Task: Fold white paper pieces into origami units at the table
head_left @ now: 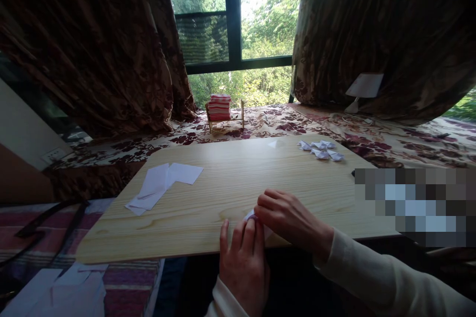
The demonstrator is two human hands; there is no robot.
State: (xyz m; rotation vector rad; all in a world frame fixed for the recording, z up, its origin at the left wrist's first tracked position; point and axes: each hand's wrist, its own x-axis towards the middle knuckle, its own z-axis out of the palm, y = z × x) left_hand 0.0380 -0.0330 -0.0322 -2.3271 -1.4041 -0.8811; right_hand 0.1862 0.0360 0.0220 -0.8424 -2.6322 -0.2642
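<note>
Both my hands meet at the near edge of a light wooden board (230, 193). My left hand (243, 257) lies with its fingers pressed down on a small white piece of paper (251, 216). My right hand (292, 220) curls over the same paper from the right, its fingertips pinching it. Most of the paper is hidden under my fingers. A loose stack of white paper slips (161, 183) lies on the board's left part. Several small folded paper pieces (322, 150) sit at the board's far right.
A tiny wooden rack with red and white striped cloth (221, 109) stands by the window on a floral cover (297, 121). Dark curtains (111, 49) hang on both sides. White sheets (70, 290) lie on a striped cloth at lower left. A blurred patch covers the right.
</note>
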